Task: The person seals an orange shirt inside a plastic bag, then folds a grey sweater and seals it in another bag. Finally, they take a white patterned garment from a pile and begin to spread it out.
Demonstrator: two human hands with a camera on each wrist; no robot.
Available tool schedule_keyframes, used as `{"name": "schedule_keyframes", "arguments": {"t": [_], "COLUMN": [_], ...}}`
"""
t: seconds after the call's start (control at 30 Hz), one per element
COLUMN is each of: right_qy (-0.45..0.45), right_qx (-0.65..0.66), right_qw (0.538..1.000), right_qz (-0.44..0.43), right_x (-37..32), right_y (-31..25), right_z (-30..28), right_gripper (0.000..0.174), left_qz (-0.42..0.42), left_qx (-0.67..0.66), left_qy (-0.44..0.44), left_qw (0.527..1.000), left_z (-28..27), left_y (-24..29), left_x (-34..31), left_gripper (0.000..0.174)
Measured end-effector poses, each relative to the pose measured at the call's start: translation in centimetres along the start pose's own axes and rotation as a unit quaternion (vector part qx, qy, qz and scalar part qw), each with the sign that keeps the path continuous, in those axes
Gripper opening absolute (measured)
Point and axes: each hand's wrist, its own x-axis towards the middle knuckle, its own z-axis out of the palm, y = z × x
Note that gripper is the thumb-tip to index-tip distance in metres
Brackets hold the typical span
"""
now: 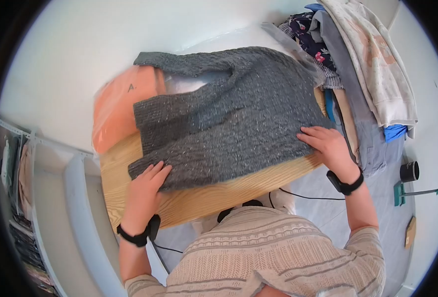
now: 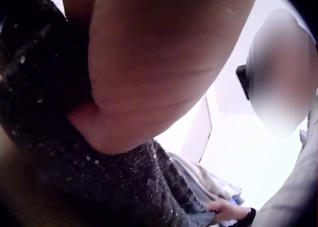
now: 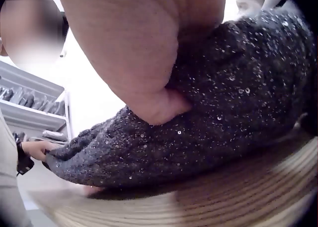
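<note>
A dark grey knit sweater with light flecks lies spread across the wooden table, its sleeves pointing left. My left hand grips its near left corner, the fingers lying over the cloth. At the near right edge, my right hand pinches the knit, the thumb against its front side. In the right wrist view the sweater bulges along its near edge, close over the wood grain. The left wrist view shows the sweater stretching between both hands. Most fingertips are hidden in the wrist views.
An orange packet in clear plastic lies at the table's back left, partly under a sleeve. Folded clothes are heaped at the right. Shelving stands on the left. A black cable runs below the table's front edge.
</note>
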Motion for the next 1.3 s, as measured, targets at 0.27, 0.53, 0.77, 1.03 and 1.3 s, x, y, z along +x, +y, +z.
{"name": "schedule_keyframes", "arguments": {"t": [0.27,0.53,0.77,1.03,1.3], "right_qy": [-0.126,-0.31,-0.286,-0.223,-0.001], "right_qx": [0.097,0.106,0.148,0.026,0.206], "right_qw": [0.987,0.937,0.944,0.967,0.976], "right_qz": [-0.036,-0.121,-0.069,0.123,0.066], "right_x": [-2.0,1.1,14.5,34.1,32.8], "right_y": [-2.4,-1.9,-4.3,4.1,7.5], "right_z": [-1.9,-7.4,-11.9,8.3,11.1], "right_gripper": [0.057,0.061,0.039,0.059,0.033], "left_qz": [-0.035,-0.028,-0.037,-0.012,0.004], "left_qx": [-0.088,-0.271,-0.165,-0.105,-0.059], "left_qy": [-0.19,-0.197,-0.023,-0.084,-0.023], "left_qw": [0.977,0.942,0.985,0.991,0.998], "left_z": [-0.3,-4.2,-3.7,0.2,3.0], "left_y": [1.5,-0.9,-6.3,-7.5,-10.3], "left_x": [-5.1,-4.6,0.9,5.9,6.7], "left_gripper": [0.065,0.059,0.047,0.057,0.055]}}
